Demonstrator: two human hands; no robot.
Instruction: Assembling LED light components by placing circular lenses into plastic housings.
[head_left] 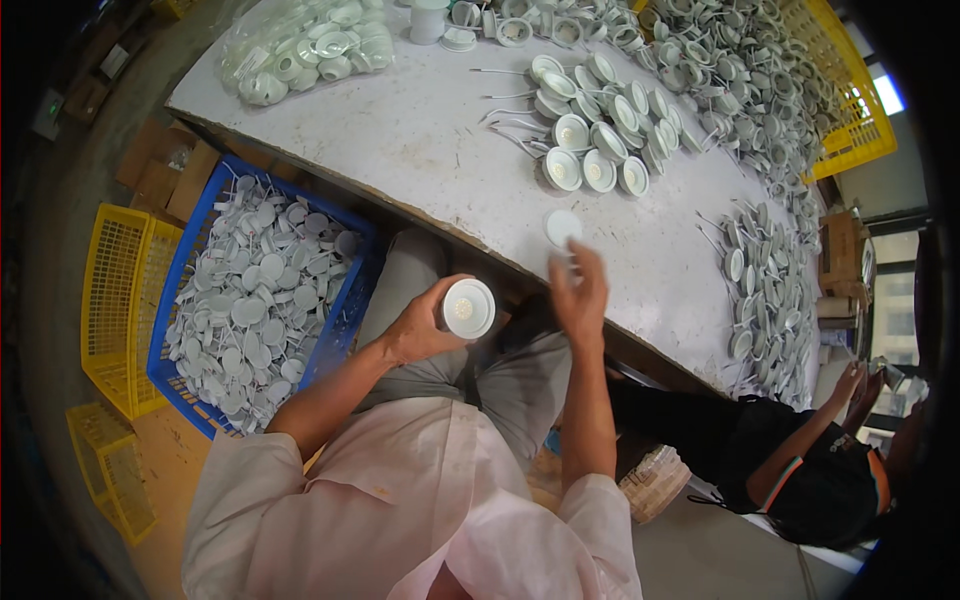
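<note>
My left hand (425,325) is closed around a round white downlight housing (469,308), held above my lap. Its open face is turned up and shows a pale board with small yellowish dots. Over the table's near edge is my right hand (580,295), its fingers smeared by motion. The fingertips overlap the lower edge of a round white disc (563,227); whether they grip it I cannot tell. Beyond the disc, on the white table (450,185), stands a group of white downlights (600,130) with wires, several of them facing up.
Left of my legs, a blue crate (160,330) holds many white lamps with wires. Yellow crates (110,300) stand farther left. A clear bag of white cups (310,50) lies at the table's far left. Lamps pile up (765,300) at right, near another person in black (810,480).
</note>
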